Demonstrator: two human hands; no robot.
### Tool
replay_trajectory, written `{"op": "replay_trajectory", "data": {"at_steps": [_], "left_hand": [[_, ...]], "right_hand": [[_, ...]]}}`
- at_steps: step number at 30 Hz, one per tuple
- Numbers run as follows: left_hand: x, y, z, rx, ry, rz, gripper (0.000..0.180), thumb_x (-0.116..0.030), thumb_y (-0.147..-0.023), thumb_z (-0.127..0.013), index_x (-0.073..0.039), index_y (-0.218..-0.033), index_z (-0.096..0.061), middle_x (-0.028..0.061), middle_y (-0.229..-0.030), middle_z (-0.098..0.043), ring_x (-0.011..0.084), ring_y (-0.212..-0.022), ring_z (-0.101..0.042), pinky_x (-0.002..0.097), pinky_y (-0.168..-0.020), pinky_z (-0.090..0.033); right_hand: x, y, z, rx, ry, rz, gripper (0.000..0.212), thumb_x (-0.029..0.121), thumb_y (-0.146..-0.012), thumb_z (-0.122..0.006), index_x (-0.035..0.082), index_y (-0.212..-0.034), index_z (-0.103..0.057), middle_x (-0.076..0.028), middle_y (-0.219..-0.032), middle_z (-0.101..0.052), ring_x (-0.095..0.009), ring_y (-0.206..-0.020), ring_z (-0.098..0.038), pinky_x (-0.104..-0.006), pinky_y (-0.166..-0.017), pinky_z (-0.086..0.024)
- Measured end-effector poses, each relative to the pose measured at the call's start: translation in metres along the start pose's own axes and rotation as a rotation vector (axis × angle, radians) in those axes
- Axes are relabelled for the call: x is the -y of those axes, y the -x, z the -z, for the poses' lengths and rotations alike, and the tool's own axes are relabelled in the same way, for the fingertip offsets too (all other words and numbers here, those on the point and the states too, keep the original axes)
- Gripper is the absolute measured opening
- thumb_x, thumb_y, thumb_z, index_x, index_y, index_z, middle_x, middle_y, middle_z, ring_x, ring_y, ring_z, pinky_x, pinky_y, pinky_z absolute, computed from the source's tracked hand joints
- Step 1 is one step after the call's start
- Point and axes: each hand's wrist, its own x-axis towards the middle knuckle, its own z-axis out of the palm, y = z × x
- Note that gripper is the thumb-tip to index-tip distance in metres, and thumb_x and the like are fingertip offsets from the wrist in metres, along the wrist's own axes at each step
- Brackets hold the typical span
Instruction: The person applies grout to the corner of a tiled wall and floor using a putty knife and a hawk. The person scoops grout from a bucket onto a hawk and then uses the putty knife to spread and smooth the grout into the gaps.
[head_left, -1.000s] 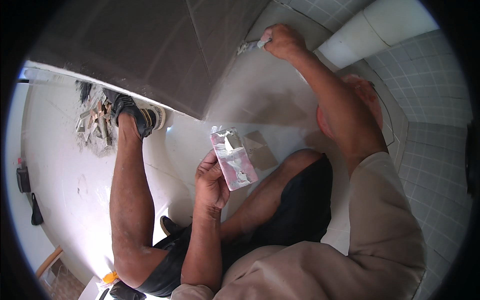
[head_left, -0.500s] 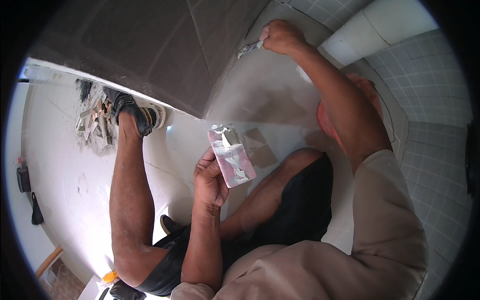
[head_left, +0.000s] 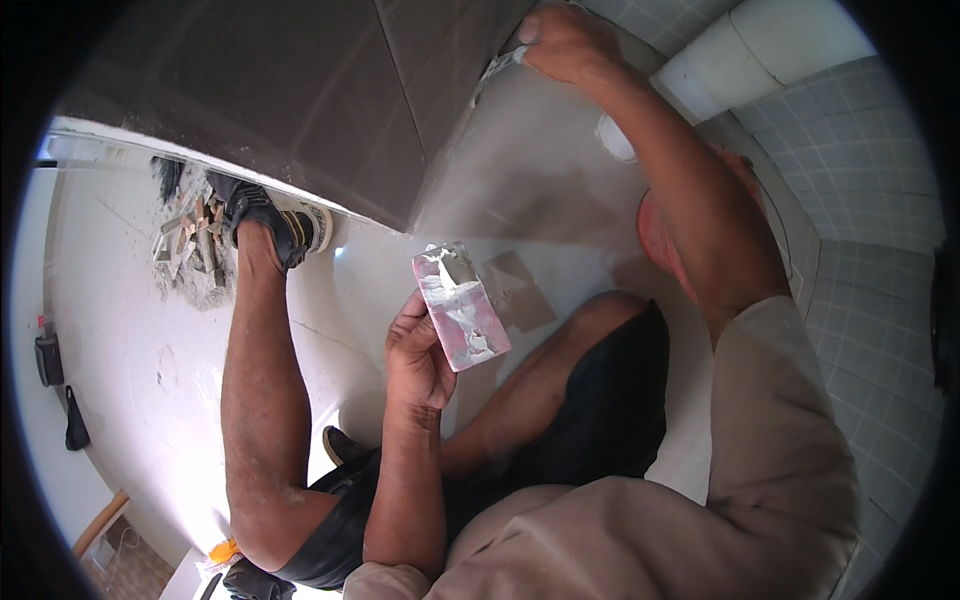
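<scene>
My left hand grips a small pink rectangular plate by its lower left side. White paste is smeared across its face, and its upper end looks grey and coated. My right arm reaches far forward to the foot of the dark tiled wall. There my right hand is closed, its fingers low against the corner where wall and floor meet. A whitish, paste-covered bit shows at its fingertips; whether that is a tool's edge or just paste cannot be made out.
A red bucket stands partly behind my right forearm. Beyond it a thick white pipe runs along the grey tiled wall. A round white piece lies near the pipe. Tile scraps and dust are heaped beside my left shoe.
My right hand has moved a little farther away along the foot of the dark wall. My left hand and the pink plate have barely shifted.
</scene>
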Motion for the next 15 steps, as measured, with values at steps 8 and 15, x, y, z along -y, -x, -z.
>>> {"op": "replay_trajectory", "data": {"at_steps": [8,15], "left_hand": [[0.001,-0.002,0.004,-0.006,0.025,-0.002,0.047,-0.008,-0.095,-0.067,0.006,-0.138,-0.054,0.0165,-0.122,-0.070,0.0250,-0.107,-0.072,0.0393,-0.094,-0.061],[0.001,-0.006,0.002,0.026,0.056,0.002,0.044,-0.003,-0.095,-0.063,0.006,-0.136,-0.055,0.0167,-0.124,-0.068,0.0273,-0.109,-0.071,0.0427,-0.097,-0.059]], "right_hand": [[-0.020,0.041,-0.043,0.109,-0.123,-0.066,0.029,0.026,-0.080,-0.078,0.018,-0.109,-0.078,-0.007,-0.111,-0.076,-0.028,-0.106,-0.071,-0.0394,-0.093,-0.056],[-0.039,0.064,-0.039,-0.156,-0.312,0.085,0.031,0.029,-0.080,-0.081,0.016,-0.107,-0.078,-0.007,-0.106,-0.077,-0.029,-0.103,-0.072,-0.0376,-0.092,-0.056]]}}
